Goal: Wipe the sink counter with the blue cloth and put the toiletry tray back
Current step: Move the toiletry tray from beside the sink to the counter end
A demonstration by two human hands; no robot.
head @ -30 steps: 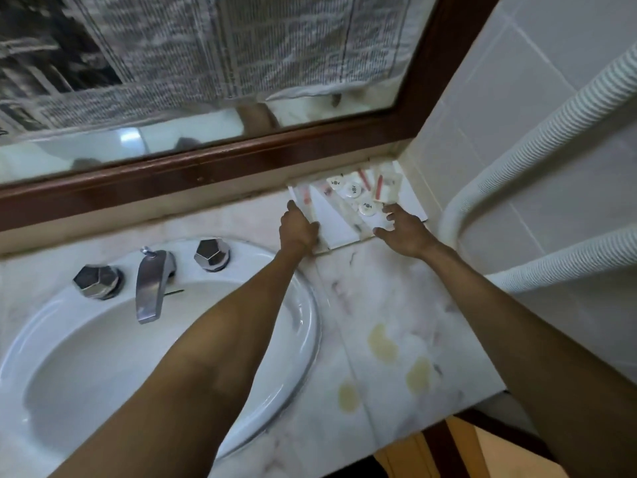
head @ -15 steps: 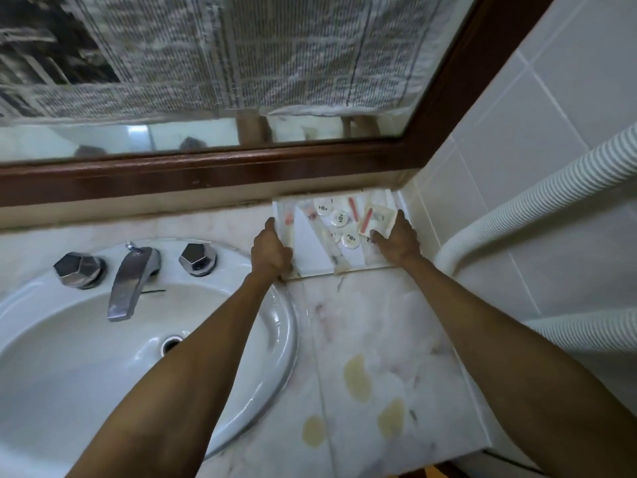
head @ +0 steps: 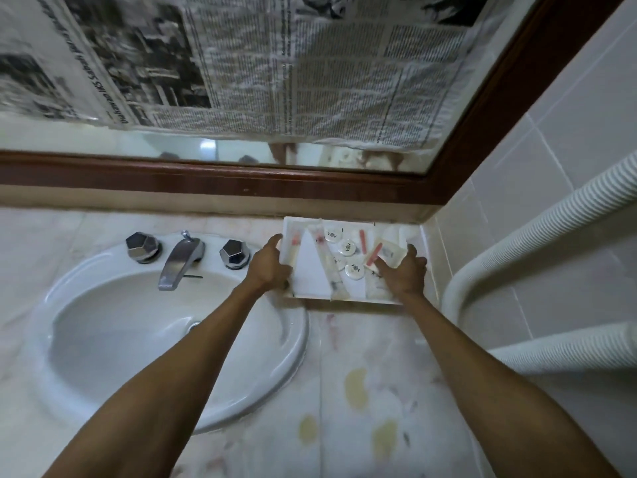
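Toiletry tray (head: 312, 270), white and shallow, sits at the back right corner of the marble counter (head: 365, 357), against the tiled wall, just right of the white sink (head: 103, 326) with its chrome faucet (head: 177, 262). Left hand (head: 267, 269) grips the tray's left edge, fingers curled over the rim. Right hand (head: 405, 274) clasps the right edge, fingers over a wrapped packet (head: 391, 253). Small round white caps (head: 346, 248) lie inside.

Head view, steeply down, close.
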